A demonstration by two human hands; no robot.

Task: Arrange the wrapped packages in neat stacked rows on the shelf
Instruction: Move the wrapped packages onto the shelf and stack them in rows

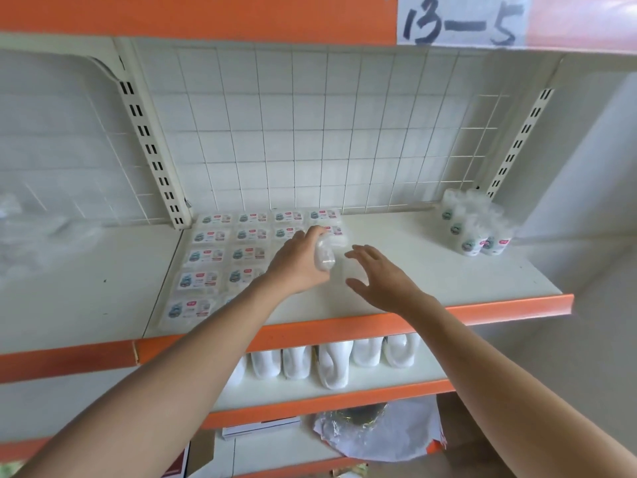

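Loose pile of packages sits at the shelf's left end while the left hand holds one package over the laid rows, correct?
Not quite. The loose pile sits at the right end of the shelf, near the back, as the head view shows. The left hand does hold one package over the laid rows.

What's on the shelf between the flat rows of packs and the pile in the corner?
Nothing rests there. The head view shows bare white shelf between the rows and the pile; the right hand hovers above its front.

Bare shelf [410,270] between flat package rows [220,257] left and upright packs [474,231] right
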